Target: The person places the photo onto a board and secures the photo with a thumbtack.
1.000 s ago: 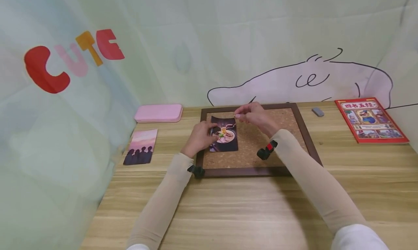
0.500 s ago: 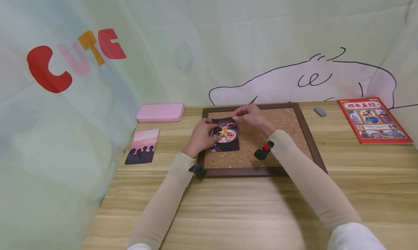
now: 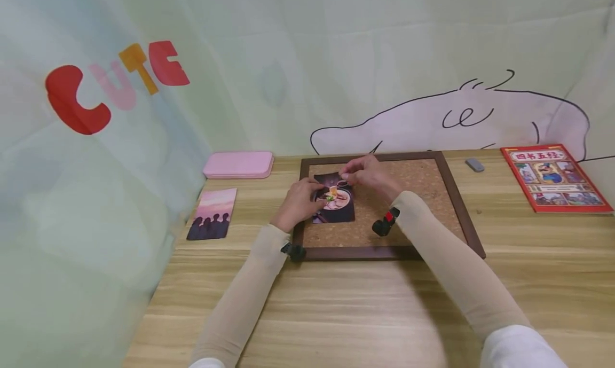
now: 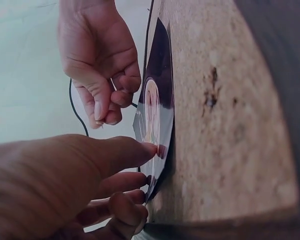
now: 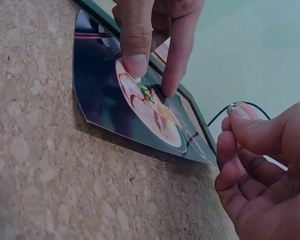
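Observation:
A photo of a noodle bowl (image 3: 340,213) lies on the left part of a framed cork board (image 3: 403,218). My left hand (image 3: 297,201) rests on its left side, thumb and fingertips pressing the glossy surface, as the right wrist view also shows. Close to the photo's upper right corner, my right hand (image 3: 370,174) pinches a small thumbtack (image 5: 232,108) between thumb and forefinger. Its shiny head shows in the right wrist view. The photo's edges curl up from the cork. In the left wrist view the right hand (image 4: 102,60) appears apart from the photo's surface.
Left of the board lie a pink case (image 3: 238,165) and another photo with dark silhouettes (image 3: 211,214). To the right are a small grey block (image 3: 474,165) and a red book (image 3: 556,178). A printed curtain (image 3: 269,63) hangs behind the wooden table (image 3: 346,309).
My right hand has shifted slightly left and down over the photo's upper right corner, still pinching the thumbtack. The left hand keeps its place on the photo. The head view has turned slightly left.

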